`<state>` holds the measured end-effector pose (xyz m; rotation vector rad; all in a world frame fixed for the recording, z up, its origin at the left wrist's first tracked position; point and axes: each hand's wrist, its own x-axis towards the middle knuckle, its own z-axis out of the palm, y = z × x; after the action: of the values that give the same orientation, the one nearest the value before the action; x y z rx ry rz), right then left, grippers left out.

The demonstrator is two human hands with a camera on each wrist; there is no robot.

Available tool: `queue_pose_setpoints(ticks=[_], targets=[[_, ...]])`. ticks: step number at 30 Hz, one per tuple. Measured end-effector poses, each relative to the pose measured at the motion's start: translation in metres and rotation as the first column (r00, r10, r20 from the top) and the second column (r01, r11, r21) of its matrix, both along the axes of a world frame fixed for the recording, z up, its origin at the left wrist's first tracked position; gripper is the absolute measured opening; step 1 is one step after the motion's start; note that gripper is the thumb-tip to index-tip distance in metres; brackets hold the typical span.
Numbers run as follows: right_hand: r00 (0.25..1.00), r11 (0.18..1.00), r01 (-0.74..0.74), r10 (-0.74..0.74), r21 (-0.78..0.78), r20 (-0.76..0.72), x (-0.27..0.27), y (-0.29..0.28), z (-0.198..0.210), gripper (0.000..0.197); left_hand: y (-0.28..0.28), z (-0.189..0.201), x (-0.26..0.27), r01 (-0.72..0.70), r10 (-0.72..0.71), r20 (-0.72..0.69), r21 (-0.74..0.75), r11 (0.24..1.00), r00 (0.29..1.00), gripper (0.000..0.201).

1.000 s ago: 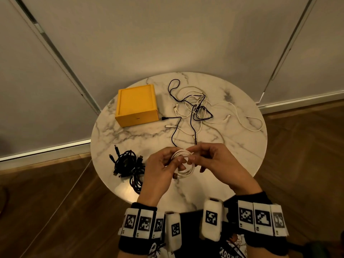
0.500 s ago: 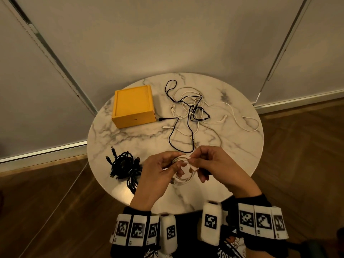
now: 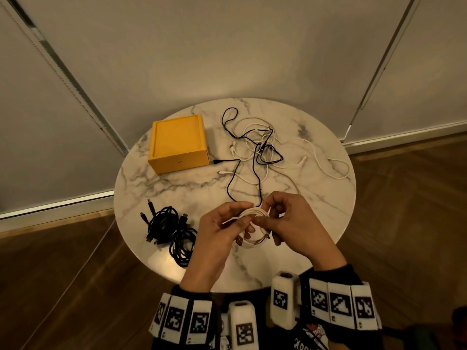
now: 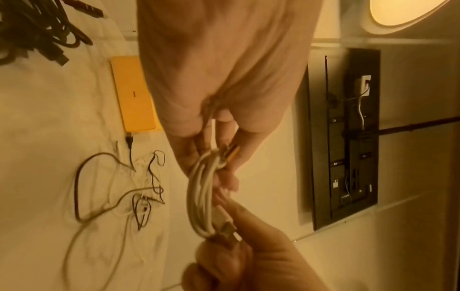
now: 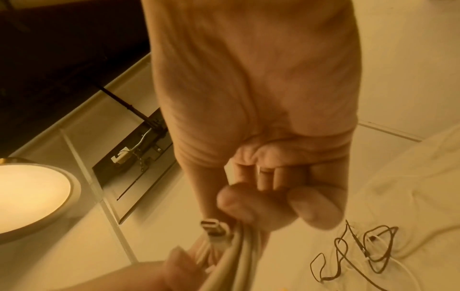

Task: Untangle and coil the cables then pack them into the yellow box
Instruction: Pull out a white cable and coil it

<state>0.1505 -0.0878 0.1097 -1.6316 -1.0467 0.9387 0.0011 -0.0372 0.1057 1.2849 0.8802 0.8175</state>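
From the head view we see a round marble table set against a pale wall. Our left hand and right hand meet above the table's near edge, both holding a small coil of white cable. The left fingers curl around the coil's left side, and the right thumb and fingers pinch its right side. The yellow box, lid closed, sits toward the far left edge of the table. Just to its right, spread across the far and right parts of the top, lies a tangle of black and white cables, one black plug lying just beside the box's right side. Near the left edge, two bundles of black cable lie touching each other, well apart from the box.

From the left wrist view we see our left hand with its fingers curled round one end of the white coil, a metal plug resting against the fingertips. The right hand pinches the coil's other end from below. Behind, the yellow box and the loose tangle lie on the table, blurred.

From the right wrist view we see our right hand with thumb and forefinger pinched on the strands of the white coil, the other fingers folded in. A white plug sticks out just beside the thumb. A fingertip of the left hand touches the coil from below. Part of the tangle shows at the lower right.
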Motion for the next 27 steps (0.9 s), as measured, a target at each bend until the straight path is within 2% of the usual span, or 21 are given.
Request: queue_pose_setpoints(ticks=[4,6,10,14,17,20,22,27], targets=[[0.986,1.0,0.02,-0.024,0.024,0.164,-0.01,0.003,0.004,0.017,0.001,0.0,0.0,-0.024,0.041,-0.125,0.13,0.991,0.991,0.029],[0.994,1.0,-0.002,-0.001,0.024,0.109,-0.013,0.003,0.006,0.017,0.002,-0.002,-0.001,-0.071,0.103,-0.15,0.202,0.977,0.983,0.028],[0.978,0.982,-0.187,0.184,-0.028,-0.097,-0.012,0.001,0.011,0.021,0.003,-0.004,-0.003,-0.219,0.278,-0.143,0.331,0.918,0.95,0.023],[0.984,0.987,-0.159,0.158,-0.003,-0.082,-0.021,0.004,0.01,0.025,0.0,-0.005,-0.001,-0.266,0.346,-0.154,0.383,0.884,0.926,0.024],[0.988,0.994,-0.102,0.106,0.04,-0.111,-0.021,0.004,0.007,0.02,0.005,-0.002,-0.003,-0.281,0.326,-0.109,0.305,0.91,0.939,0.022],[0.998,0.997,-0.001,0.006,0.079,-0.058,-0.021,0.006,0.009,0.012,0.005,0.003,-0.005,-0.262,0.255,0.071,0.101,0.96,0.964,0.014],[0.998,0.989,0.07,-0.07,0.129,-0.004,-0.025,0.007,0.009,0.009,0.004,0.005,-0.005,-0.22,0.215,0.17,0.014,0.975,0.962,0.017],[0.98,0.957,0.19,-0.199,0.221,0.019,-0.032,0.011,0.006,0.012,0.001,0.006,-0.002,-0.169,0.16,0.234,0.021,0.985,0.959,0.022]])
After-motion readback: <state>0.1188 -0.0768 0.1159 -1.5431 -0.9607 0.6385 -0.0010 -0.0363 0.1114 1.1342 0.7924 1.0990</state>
